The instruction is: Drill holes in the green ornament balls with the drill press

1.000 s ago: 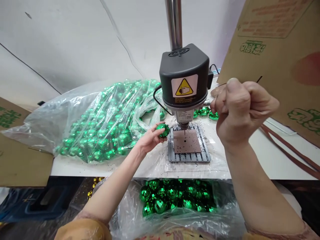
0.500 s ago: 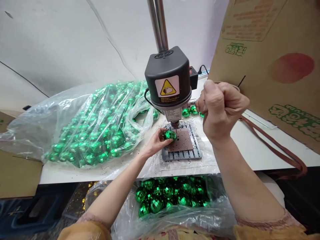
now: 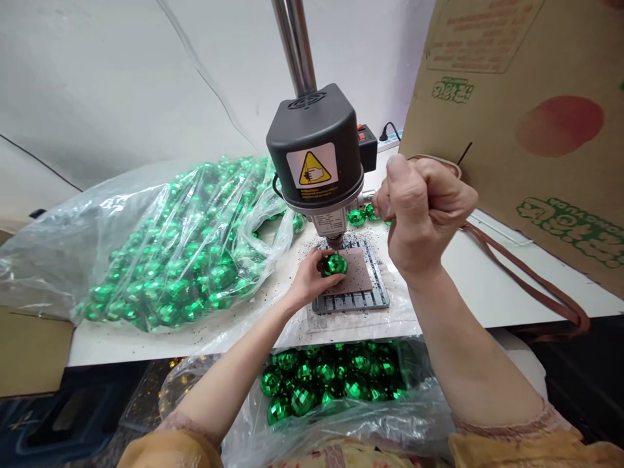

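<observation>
My left hand [image 3: 312,278] pinches a shiny green faceted ball [image 3: 336,264] between thumb and fingers. The ball rests on a brown board [image 3: 359,276] over the slotted base [image 3: 351,301] of a small bench drill press [image 3: 314,149]. Directly above the ball is the drill chuck [image 3: 335,242]; whether the bit touches the ball I cannot tell. On the press's right side my right hand [image 3: 426,208] is closed in a raised fist around the feed handle [image 3: 369,196], whose grip is mostly hidden by the fingers.
A clear plastic bag [image 3: 175,247] full of green balls lies at the left. Loose green balls [image 3: 357,216] sit behind the press. More balls [image 3: 324,372] fill an open bag below the table edge. A large cardboard box [image 3: 526,130] stands right; dark shavings dot the table.
My left hand has moved the green ball rightward across the board to beneath the chuck. My right fist stays at the handle. The whole view has shifted slightly.
</observation>
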Tool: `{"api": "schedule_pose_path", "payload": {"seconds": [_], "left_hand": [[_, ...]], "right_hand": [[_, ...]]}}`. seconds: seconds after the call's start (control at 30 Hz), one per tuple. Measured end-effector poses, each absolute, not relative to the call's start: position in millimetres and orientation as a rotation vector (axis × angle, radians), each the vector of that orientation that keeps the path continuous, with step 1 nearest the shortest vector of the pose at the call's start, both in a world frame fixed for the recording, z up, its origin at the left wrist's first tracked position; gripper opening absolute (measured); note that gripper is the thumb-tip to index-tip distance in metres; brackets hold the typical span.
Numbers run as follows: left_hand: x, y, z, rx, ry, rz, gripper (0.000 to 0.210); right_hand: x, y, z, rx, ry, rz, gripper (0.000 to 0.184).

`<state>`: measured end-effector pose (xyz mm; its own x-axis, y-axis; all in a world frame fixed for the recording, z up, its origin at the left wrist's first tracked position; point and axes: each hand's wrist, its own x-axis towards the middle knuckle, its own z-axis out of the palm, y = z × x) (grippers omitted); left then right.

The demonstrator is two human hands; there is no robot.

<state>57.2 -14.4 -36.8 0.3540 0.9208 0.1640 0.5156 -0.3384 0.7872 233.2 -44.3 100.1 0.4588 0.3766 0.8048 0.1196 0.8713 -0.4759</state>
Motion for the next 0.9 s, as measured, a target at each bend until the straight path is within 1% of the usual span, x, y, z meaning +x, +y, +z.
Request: {"api": "schedule_pose_path", "payload": {"seconds": [0.13, 0.23, 0.37, 0.9], "left_hand": [[66, -18, -48, 2.109, 1.220, 0.926, 0.050], [71, -22, -58, 1.991, 1.170, 0.957, 0.053], [71, -25, -68, 1.876, 1.146, 0.988, 0.057], [69, -22, -79, 1.853, 1.098, 1.005, 0.056]], "right_hand": [[234, -43, 98, -0.558, -1.101, 0.149, 0.050], [235, -41, 97, -0.598, -1.112, 0.123, 0.052], [236, -40, 95, -0.539, -1.130, 0.133, 0.052], [231, -39, 75, -0.417, -1.056, 0.049, 0.054]]}}
